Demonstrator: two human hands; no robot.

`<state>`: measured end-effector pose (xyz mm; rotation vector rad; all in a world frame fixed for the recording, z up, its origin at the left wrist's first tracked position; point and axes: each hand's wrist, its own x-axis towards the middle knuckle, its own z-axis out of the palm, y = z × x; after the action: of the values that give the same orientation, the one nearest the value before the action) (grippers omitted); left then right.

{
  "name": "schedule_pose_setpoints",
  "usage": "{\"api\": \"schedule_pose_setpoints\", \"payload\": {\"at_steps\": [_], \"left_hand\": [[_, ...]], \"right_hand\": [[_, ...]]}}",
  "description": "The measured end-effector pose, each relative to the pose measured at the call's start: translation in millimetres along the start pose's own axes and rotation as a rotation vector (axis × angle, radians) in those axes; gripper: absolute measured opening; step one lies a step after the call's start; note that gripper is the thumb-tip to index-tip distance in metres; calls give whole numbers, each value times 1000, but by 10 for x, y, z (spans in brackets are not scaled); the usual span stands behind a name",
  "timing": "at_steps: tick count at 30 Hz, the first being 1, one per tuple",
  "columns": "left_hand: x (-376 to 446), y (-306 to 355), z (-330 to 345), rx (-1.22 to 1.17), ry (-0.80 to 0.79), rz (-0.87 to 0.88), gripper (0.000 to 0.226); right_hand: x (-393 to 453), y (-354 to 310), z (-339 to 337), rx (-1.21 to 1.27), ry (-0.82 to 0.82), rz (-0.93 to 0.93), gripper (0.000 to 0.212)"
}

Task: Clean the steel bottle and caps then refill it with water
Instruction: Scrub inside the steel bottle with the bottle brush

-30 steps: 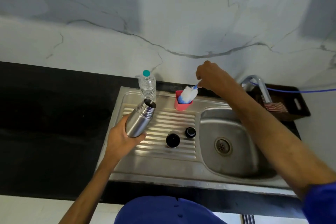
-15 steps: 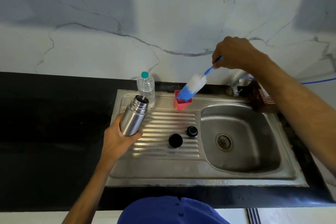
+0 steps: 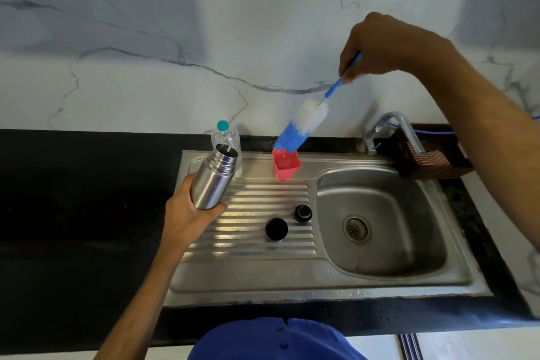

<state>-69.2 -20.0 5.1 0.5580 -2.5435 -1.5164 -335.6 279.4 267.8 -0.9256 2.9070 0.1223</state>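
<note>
right now, looking down from my head camera, i'm gripping the steel bottle [image 3: 214, 181] in my left hand [image 3: 187, 215], fingers curled round its lower body, and i'm tilting its open mouth up and away from me over the ribbed drainboard of the sink [image 3: 321, 283]. my right hand [image 3: 377, 44] is pinching the thin blue handle of the bottle brush [image 3: 302, 126], holding it high near the wall, with the blue bristle tip hanging just over the pink holder [image 3: 285, 167] at the back of the drainboard. i can't tell whether the tip is touching the holder's rim. the two black caps [image 3: 276, 229] are lying on the drainboard near the basin, apart from each other and from the bottle. a plastic water bottle [image 3: 226, 140] is standing just behind the steel one, and the tap [image 3: 391, 123] is arching over the far corner of the basin beside a dark tray [image 3: 432, 155].

i'm judging the risks like this: the bristles may be catching the holder and tipping it over, since it looks light. i'm holding the brush far up its handle, so the head could be wobbling and missing the narrow mouth. the caps sit close to the basin edge and a stray knock could be sending one rolling in
</note>
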Motion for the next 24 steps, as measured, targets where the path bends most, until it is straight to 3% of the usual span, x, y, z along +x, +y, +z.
{"api": "schedule_pose_setpoints", "payload": {"at_steps": [24], "left_hand": [[-142,-2,119,-16,3,-29,81]], "right_hand": [[380,-424,1086,-74,-140,-22,14]]}}
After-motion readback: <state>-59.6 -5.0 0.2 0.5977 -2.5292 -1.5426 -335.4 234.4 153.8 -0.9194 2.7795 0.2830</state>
